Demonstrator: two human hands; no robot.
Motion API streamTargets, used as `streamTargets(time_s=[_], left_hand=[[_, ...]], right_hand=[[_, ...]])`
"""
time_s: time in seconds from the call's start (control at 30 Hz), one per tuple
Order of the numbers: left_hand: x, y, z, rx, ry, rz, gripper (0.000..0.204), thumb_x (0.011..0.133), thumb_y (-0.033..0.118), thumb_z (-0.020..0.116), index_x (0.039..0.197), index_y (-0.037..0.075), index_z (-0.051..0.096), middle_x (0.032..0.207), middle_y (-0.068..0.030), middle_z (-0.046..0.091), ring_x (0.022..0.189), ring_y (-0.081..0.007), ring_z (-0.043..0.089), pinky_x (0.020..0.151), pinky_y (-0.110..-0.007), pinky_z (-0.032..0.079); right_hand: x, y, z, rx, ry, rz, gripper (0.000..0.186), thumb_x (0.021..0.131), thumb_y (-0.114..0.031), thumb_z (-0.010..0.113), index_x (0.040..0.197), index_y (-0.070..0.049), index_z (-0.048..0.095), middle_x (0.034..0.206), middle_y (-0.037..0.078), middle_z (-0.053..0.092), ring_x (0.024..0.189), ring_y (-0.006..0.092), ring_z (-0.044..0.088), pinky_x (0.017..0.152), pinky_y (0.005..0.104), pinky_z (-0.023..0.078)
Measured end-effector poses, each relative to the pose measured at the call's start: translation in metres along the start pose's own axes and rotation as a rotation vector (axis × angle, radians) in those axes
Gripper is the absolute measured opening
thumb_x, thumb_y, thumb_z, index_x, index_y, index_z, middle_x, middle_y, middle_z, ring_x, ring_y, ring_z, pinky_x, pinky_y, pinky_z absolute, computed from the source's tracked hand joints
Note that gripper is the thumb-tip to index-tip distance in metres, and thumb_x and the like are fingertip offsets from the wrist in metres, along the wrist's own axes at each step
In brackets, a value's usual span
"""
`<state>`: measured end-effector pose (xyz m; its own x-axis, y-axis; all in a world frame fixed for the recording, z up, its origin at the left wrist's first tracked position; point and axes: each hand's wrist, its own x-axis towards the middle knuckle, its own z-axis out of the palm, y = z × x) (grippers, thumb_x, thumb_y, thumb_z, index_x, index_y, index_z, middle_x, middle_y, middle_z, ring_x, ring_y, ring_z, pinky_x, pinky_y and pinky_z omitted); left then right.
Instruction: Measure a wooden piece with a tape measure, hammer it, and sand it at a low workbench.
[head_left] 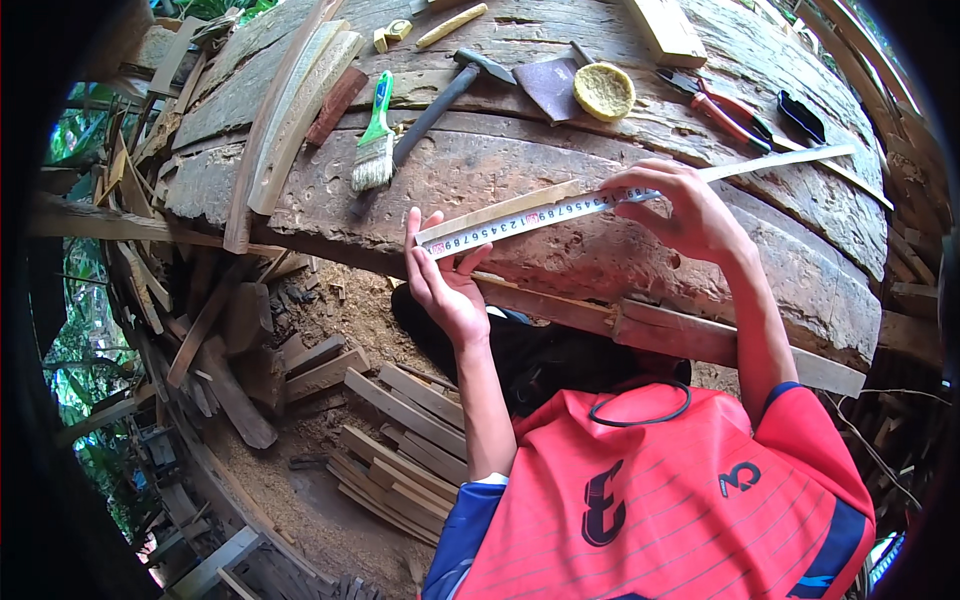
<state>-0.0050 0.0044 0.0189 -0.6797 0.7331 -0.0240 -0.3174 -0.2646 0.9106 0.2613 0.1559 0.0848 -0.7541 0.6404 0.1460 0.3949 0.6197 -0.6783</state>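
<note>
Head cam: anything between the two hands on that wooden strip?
Only the measuring tape laid along the wooden strip spans the stretch between the left hand and right hand.

The left hand (443, 285) grips the near end of a thin wooden strip (560, 200) with a measuring tape (530, 219) laid along it, while the right hand (680, 205) presses tape and strip down on the rough wooden counter (600, 255). Farther back lie a green-handled paintbrush (375, 140), a hammer (445, 95), a round yellow sponge (603, 91) and red-handled pliers (725, 110).

tape measure (530, 217) part hidden under right hand (690, 215), hammer (440, 100) handle end behind paintbrush (375, 140)
</note>
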Motion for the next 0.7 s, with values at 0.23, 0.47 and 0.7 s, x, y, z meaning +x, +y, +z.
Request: streamTargets(time_s=[0.23,0.47,0.7], left_hand=[[-0.0025,-0.0028,0.0046,0.124,0.033,0.074,0.056,0.119,0.037,0.043,0.166,0.006,0.041,0.145,-0.0155,0.057,0.116,-0.0253,0.071,0.084,-0.038,0.071],[-0.0062,-0.0049,0.0070,0.202,0.064,0.139,0.052,0.119,0.026,0.046,0.166,0.005,0.042,0.141,-0.0152,0.057,0.112,-0.0237,0.071,0.075,-0.032,0.071],[-0.0050,-0.0046,0.0067,0.203,0.061,0.112,0.051,0.118,0.027,0.047,0.164,0.004,0.043,0.139,-0.0141,0.057,0.110,-0.0225,0.071,0.071,-0.031,0.070]], right_hand=[[-0.0005,0.0004,0.0006,0.001,-0.029,-0.018,0.030,0.099,-0.016,0.077,0.128,-0.009,0.076,0.116,0.014,0.076,0.111,0.0358,0.071,0.099,0.0460,0.054],[0.0005,0.0023,0.0043,0.017,-0.079,0.001,0.033,0.097,-0.015,0.078,0.129,-0.011,0.078,0.113,0.014,0.075,0.110,0.0352,0.070,0.097,0.0458,0.054],[-0.0029,0.0024,0.0089,0.033,-0.021,0.053,0.035,0.096,-0.014,0.080,0.131,-0.018,0.081,0.120,0.012,0.070,0.112,0.0314,0.070,0.098,0.0422,0.055]])
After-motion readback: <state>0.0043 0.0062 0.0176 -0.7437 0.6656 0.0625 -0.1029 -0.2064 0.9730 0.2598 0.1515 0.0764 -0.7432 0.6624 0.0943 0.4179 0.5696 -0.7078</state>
